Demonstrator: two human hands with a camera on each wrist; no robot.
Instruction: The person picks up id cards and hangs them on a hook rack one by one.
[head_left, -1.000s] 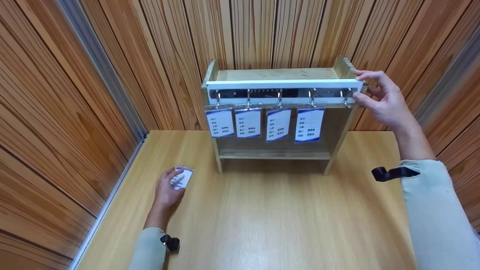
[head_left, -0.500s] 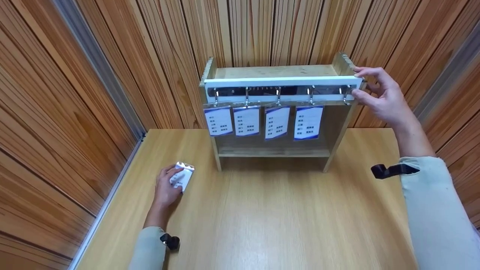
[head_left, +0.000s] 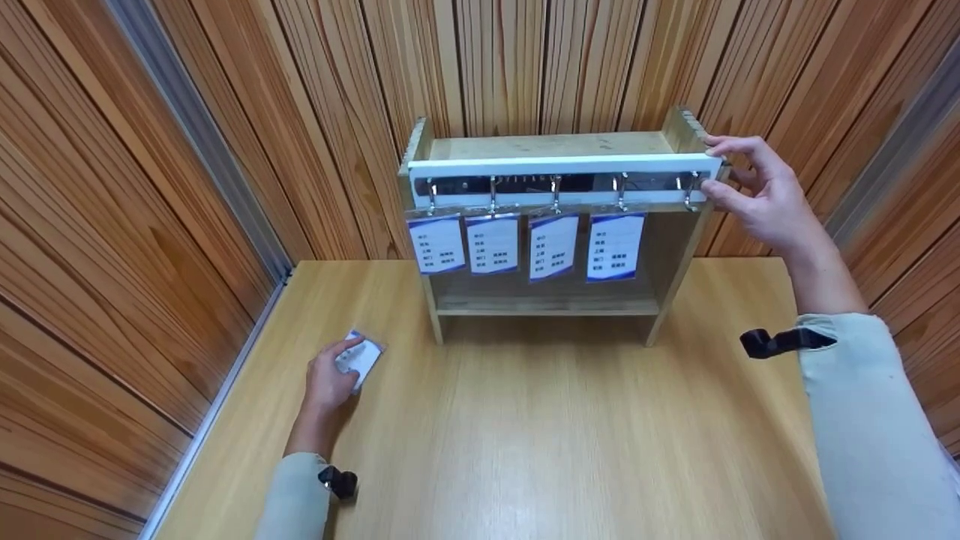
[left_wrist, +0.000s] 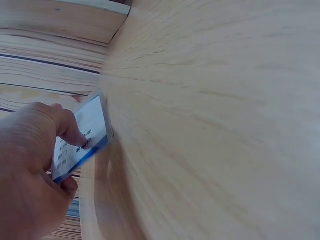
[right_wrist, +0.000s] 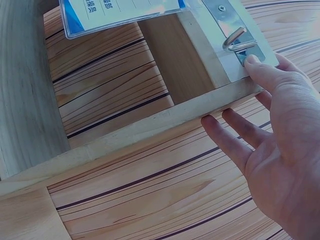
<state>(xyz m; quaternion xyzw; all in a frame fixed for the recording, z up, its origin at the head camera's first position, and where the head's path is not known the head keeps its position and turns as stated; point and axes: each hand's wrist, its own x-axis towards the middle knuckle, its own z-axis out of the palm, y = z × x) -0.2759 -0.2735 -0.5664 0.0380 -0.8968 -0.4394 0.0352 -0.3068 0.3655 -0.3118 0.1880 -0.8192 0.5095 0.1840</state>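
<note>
My left hand (head_left: 330, 379) pinches a white-and-blue badge card (head_left: 362, 358) by its edges, low over the table at the left. In the left wrist view, the card (left_wrist: 82, 137) stands tilted, thumb on one side and a fingertip across its printed face. My right hand (head_left: 772, 199) grips the right end of the white hook rail (head_left: 525, 163); its thumb presses beside the last metal hook (right_wrist: 239, 42). That hook bears no card. Similar badge cards (head_left: 493, 244) in clear sleeves hang from the other hooks.
The rail runs along the front of a wooden shelf (head_left: 660, 330), which stands at the back of the table (head_left: 525, 435). Slatted wood walls (head_left: 337, 112) rise behind and to the left. A metal strip (head_left: 217, 405) edges the table's left side.
The card in my left hand has turned, its upper end lifting, then swinging, and the hand has shifted slightly left. My right hand keeps its grip on the rail.
</note>
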